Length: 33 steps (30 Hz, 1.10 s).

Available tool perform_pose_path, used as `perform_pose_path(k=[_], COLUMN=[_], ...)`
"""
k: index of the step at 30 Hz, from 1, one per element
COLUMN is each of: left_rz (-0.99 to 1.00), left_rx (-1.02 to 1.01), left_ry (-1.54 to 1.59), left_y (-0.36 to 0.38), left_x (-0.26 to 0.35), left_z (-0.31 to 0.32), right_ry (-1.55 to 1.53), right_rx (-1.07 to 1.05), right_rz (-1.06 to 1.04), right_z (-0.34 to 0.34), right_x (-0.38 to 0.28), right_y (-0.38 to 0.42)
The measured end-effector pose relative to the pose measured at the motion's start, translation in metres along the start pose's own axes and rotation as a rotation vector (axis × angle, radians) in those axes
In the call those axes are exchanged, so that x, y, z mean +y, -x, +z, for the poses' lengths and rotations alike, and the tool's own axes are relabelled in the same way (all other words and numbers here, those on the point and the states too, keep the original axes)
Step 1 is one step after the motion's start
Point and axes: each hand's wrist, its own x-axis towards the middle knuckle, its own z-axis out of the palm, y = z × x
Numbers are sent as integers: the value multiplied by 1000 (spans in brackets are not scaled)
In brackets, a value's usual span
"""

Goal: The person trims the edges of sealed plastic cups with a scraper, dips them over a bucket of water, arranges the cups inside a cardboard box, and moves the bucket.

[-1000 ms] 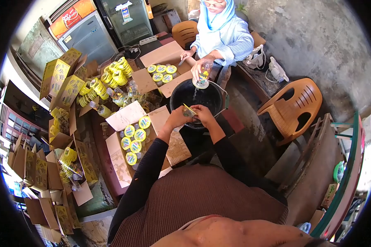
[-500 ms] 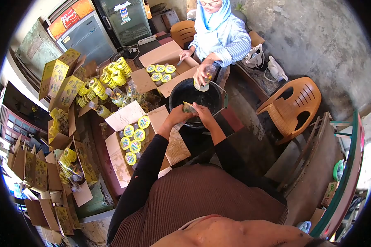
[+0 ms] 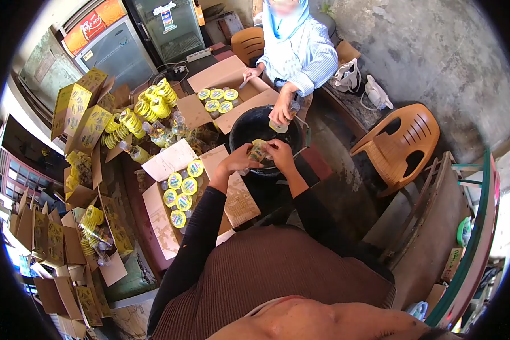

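Observation:
My left hand (image 3: pixel 236 160) and my right hand (image 3: pixel 280 155) hold a clear plastic cup with a yellow printed lid (image 3: pixel 258 151) between them. The cup is tilted over the near rim of a black bucket (image 3: pixel 236 126). My left fingers wrap its side, while my right fingers pinch near the lid's edge. Whether the lid is partly peeled is too small to tell. Across the bucket, a co-worker's hand (image 3: pixel 281 110) holds another clear cup (image 3: pixel 279 127) over the opening.
An open carton (image 3: pixel 242 205) of yellow-lidded cups lies to my left, with a second carton (image 3: pixel 230 119) farther back. Stacks of yellow lids or cups (image 3: pixel 131 122) are piled at the left. An orange plastic chair (image 3: pixel 422 127) stands right. The bucket's handle (image 3: pixel 306 133) is raised beside it.
My hands have moved slightly apart and the cup's lid has turned more toward me. The co-worker's cup has tipped and moved a little lower over the bucket.

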Motion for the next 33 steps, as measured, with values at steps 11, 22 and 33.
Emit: perform_pose_path(k=[11,22,33], left_rz=[-20,243,241], left_rx=[335,311,489], left_ry=[-60,-475,-400], left_y=[20,28,36], left_x=[24,16,25], left_z=[-16,-6,-1], right_ry=[57,533,814], right_rx=[134,314,120], right_rz=[-19,-431,-479], right_z=[8,-14,-15], right_x=[21,3,11], right_y=[-5,25,36])
